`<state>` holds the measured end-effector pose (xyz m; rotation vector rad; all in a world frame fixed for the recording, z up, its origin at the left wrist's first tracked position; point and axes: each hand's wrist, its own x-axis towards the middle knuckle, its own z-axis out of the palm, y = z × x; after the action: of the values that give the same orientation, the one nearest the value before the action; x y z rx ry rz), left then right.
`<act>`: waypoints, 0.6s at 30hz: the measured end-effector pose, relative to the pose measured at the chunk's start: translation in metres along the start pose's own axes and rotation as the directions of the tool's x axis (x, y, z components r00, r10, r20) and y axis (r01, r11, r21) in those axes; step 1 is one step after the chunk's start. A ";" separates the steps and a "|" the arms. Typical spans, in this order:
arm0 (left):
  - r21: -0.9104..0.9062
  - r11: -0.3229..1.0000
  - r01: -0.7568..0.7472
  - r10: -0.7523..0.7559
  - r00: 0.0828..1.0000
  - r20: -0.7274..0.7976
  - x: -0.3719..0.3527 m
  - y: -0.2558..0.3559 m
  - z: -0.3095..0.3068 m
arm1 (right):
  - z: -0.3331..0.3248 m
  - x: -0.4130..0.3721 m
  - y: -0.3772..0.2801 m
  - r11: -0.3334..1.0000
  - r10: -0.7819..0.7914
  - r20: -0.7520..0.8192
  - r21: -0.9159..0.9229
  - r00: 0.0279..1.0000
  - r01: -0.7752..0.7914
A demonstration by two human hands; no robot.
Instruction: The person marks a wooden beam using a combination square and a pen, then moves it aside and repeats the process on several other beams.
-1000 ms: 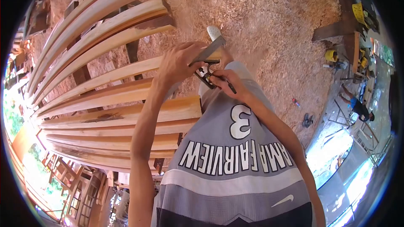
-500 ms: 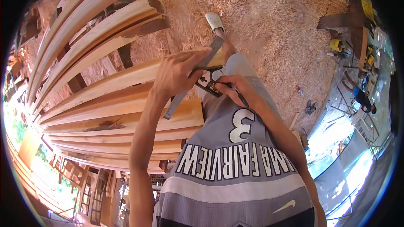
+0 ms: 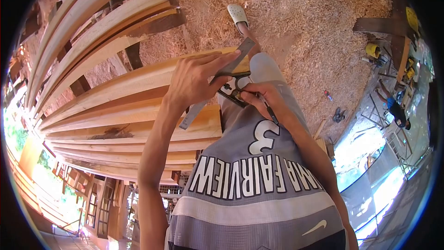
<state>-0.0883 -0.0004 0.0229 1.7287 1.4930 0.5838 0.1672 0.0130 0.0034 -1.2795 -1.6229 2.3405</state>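
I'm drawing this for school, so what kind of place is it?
Probably a woodworking shop: long wooden planks lie side by side, what look like wood shavings are strewn about, and there's a combination square.

Your square [image 3: 242,52] has a flat grey metal blade [image 3: 195,113] slanting over a long pale board [image 3: 143,78], whether touching it you cannot tell; its dark, open-framed head [image 3: 230,96] sits along the blade's right side; your slim pen [image 3: 270,110] tilts just beside that head, dark end showing, other end hidden.
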 end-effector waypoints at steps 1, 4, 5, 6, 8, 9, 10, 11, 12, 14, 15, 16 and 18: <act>0.000 1.000 -0.005 0.005 1.000 -0.005 0.000 0.000 0.001 | 0.000 -0.001 -0.002 1.000 0.017 -0.023 -0.001 1.000 -0.017; -0.023 1.000 -0.007 0.006 1.000 -0.011 -0.001 -0.001 0.003 | 0.002 -0.002 0.002 0.999 0.014 -0.033 0.046 0.999 -0.012; -0.026 1.000 -0.008 0.008 1.000 -0.007 0.000 -0.001 0.004 | 0.001 -0.002 -0.001 0.999 0.017 -0.036 0.047 0.999 -0.015; -0.031 1.000 -0.004 0.004 1.000 0.002 0.001 -0.002 0.003 | 0.000 -0.002 -0.004 1.000 0.024 -0.034 0.014 0.999 -0.023; -0.039 0.999 -0.006 0.006 1.000 0.018 0.002 -0.002 0.002 | -0.001 -0.002 -0.005 0.999 0.033 -0.040 -0.015 0.999 -0.033; -0.041 0.999 -0.011 0.012 1.000 0.005 0.002 -0.001 0.001 | -0.001 -0.001 -0.003 1.000 -0.014 -0.038 -0.018 0.999 0.014; -0.044 0.999 -0.019 0.019 1.000 -0.004 0.002 0.000 0.000 | -0.002 -0.001 -0.002 0.998 -0.060 -0.040 -0.019 0.997 0.060; -0.049 0.998 -0.032 0.033 0.999 0.008 -0.002 0.002 0.001 | 0.000 -0.004 -0.002 0.998 -0.058 -0.059 -0.014 0.997 0.057; -0.046 0.999 -0.022 0.023 1.000 0.010 -0.002 0.001 0.001 | -0.001 -0.003 -0.004 1.000 -0.022 -0.018 -0.016 1.000 0.022; -0.045 0.999 -0.022 0.023 1.000 0.017 0.000 0.001 0.000 | -0.002 -0.003 -0.006 1.000 0.013 0.012 -0.018 1.000 -0.013; -0.040 0.999 -0.002 0.003 0.999 0.038 0.000 0.002 0.000 | 0.000 -0.003 -0.004 1.000 0.024 0.010 0.015 1.000 -0.024; -0.033 0.999 0.023 -0.021 0.998 0.054 0.000 0.002 0.000 | 0.000 -0.002 -0.003 0.998 0.035 0.014 0.044 0.999 -0.035; -0.043 0.999 0.032 -0.029 0.998 0.059 -0.001 0.002 0.001 | 0.000 -0.003 0.001 0.999 0.025 0.014 0.036 1.000 -0.025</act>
<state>-0.0863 -0.0017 0.0241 1.6732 1.4530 0.5414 0.1693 0.0112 0.0041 -1.2880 -1.5702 2.3860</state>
